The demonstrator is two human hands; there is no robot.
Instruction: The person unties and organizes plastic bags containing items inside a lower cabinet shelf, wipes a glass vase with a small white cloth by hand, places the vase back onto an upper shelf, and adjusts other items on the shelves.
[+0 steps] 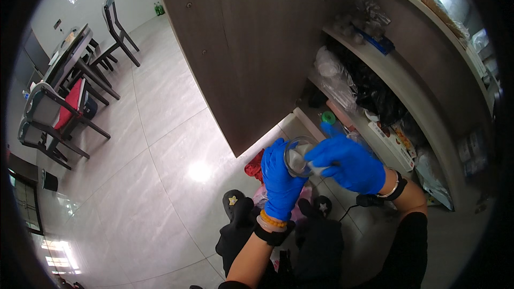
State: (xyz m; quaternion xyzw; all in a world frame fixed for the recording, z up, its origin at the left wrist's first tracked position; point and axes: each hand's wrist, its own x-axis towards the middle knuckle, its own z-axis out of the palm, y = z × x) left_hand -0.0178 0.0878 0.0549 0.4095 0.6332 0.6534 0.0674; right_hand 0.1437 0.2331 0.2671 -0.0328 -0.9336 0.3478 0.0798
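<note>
In a blue glove, my left hand (280,182) grips a clear round container (288,168) from its left side, mouth tipped up toward me. Pale, whitish pieces (297,160) lie inside it; what they are is unclear. My right hand (353,164), gloved in blue too, is at the container's right rim with bent fingers. Something pale and blurred shows under those fingertips, and I cannot tell whether they hold it. Below the hands, red cloth-like material (254,167) and a pink plastic bag (306,192) sit on the floor, partly covered.
An opened brown cabinet door (257,48) stands ahead. Cabinet shelves (401,74) at right carry plastic bags, a black bag (371,84), a white box (390,144) and a green roll (328,117). A chair with a red cushion (71,104) and a table (68,58) are at left.
</note>
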